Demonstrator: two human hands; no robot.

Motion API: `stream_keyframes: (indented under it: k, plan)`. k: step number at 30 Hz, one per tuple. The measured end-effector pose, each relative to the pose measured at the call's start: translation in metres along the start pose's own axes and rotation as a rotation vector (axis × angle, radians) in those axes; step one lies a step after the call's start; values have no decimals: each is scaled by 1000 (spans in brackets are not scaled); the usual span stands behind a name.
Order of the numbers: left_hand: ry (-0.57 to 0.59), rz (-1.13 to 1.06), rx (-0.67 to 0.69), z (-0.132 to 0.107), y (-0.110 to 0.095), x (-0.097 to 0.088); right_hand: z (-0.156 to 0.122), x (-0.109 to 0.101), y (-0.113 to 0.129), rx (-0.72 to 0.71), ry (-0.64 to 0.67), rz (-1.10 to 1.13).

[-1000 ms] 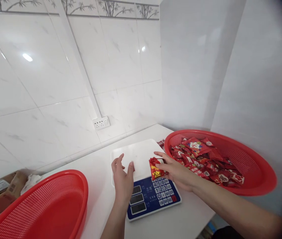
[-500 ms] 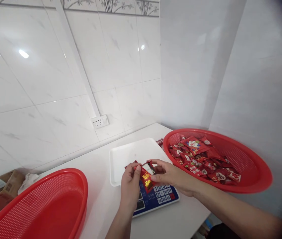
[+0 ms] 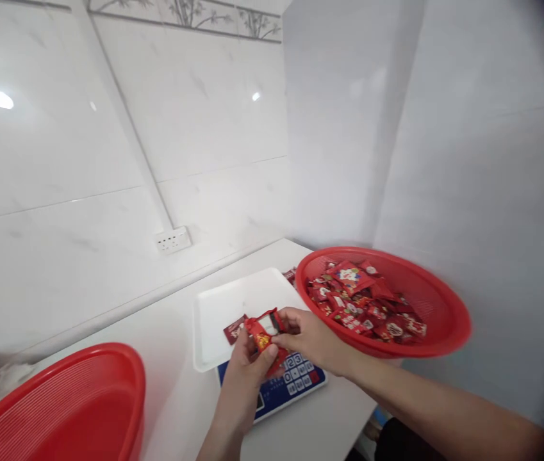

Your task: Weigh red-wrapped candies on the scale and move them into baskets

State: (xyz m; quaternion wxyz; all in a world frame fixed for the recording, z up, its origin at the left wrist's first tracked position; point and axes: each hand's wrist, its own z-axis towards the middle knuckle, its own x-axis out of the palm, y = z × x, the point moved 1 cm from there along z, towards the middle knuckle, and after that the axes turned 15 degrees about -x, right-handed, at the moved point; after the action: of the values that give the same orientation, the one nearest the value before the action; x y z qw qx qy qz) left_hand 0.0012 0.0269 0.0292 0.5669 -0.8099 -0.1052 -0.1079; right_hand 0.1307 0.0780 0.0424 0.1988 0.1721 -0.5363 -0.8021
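Note:
Over the front of a digital scale, my left hand (image 3: 250,365) and my right hand (image 3: 305,336) both grip small shiny red snack packets (image 3: 264,342) with gold print. A whitish and black patch shows on the packet between my right fingers. How many packets are held I cannot tell. A darker red packet (image 3: 234,329) pokes out behind my left fingers; whether it lies on the tray or is held is unclear. Under my hands is the white scale tray (image 3: 209,320), with the blue keypad (image 3: 295,381) partly covered by my hands and the packets.
A red perforated basket (image 3: 445,320) with many red packets stands on the right, by the grey wall. Another red basket (image 3: 134,384) sits at lower left on the white table (image 3: 175,397). More red packaging (image 3: 290,276) lies behind the scale. A socket (image 3: 174,240) is on the tiled wall.
My view has turned slightly, so the scene sits further left. The packet in my hands has been tilted, showing more of its whitish part. The dark red packet behind my left hand shows more.

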Motion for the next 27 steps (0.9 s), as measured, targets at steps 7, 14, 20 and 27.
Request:
stream_keyframes:
  k: [7,14,20,27]
  plan:
    - [-163,11,161,24,-7,-16,-5,-36,0,70,-43,-153]
    - [-357,192,117,48,-46,-53,-22,-153,0,145,-114,-756]
    - [-673,627,154,55,-47,-74,-37,-213,-9,354,82,-951]
    - [-621,561,251,31,-26,-55,-38,-208,-45,622,307,-1074]
